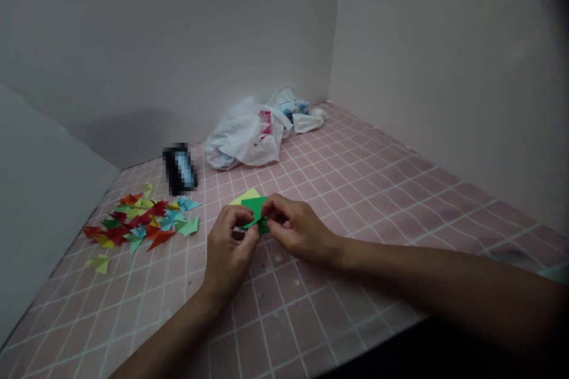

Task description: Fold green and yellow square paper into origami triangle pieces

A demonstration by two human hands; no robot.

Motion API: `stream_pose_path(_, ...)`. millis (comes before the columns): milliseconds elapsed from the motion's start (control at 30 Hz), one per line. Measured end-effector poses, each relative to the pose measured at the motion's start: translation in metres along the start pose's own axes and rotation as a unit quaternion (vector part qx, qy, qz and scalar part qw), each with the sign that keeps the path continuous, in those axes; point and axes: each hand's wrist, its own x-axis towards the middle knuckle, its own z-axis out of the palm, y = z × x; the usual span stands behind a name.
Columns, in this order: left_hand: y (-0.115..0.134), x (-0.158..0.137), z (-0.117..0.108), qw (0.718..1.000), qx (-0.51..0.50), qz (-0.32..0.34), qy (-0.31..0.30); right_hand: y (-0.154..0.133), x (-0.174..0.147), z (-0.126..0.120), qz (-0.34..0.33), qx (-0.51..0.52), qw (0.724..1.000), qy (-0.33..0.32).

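My left hand and my right hand meet near the middle of the table. Between their pinched fingertips is a small green origami paper, partly folded; the fingers hide much of its shape. Just behind it lies a flat green sheet, which overlaps a pale yellow sheet. Whether the green sheet is joined to the held paper I cannot tell. To the left of my left hand spreads a pile of folded paper pieces in red, orange, yellow, green and blue.
A pink checked cloth covers the table. At the back stand a white plastic bag and a blue-and-white package. A dark pixelated object is behind the paper pile. Pale walls close off the back, left and right.
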Motion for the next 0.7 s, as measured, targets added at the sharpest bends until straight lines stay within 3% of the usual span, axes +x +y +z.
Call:
stream_pose_path(267,0.0,-0.001,0.0,0.995,-0.052,-0.076,-0.026,-0.002,0.005,-0.002,0.03,0.082,0.996,-0.012)
stream_pose_path(533,0.008,0.001,0.004,0.967,-0.202,-0.15,-0.024,-0.001,0.004,-0.002,0.021,0.078,0.996,-0.022)
stream_pose_path(700,0.01,0.002,0.004,0.954,-0.25,-0.164,-0.013,-0.001,0.004,-0.004,0.006,0.058,0.998,-0.022)
